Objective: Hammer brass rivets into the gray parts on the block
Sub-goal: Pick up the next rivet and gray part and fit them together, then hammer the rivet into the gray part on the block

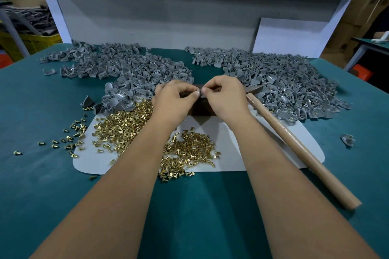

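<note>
Head view: a small gray plastic part point(201, 93) was pinched between the fingertips of both hands, left hand point(175, 99) and right hand point(224, 95), above the dark brown block point(202, 107). Small brass rivets point(126, 130) were scattered over a white sheet point(233, 139) on the teal counter point(42, 174). A wooden-handled hammer point(299, 147) was laid untouched just right of the right hand.

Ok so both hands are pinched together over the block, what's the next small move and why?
Probably seat the small gray part on the dark block and free the right hand for the hammer. Both hands, left hand included, pinch it at fingertips, and the hammer lies untouched beside the right forearm.
</note>
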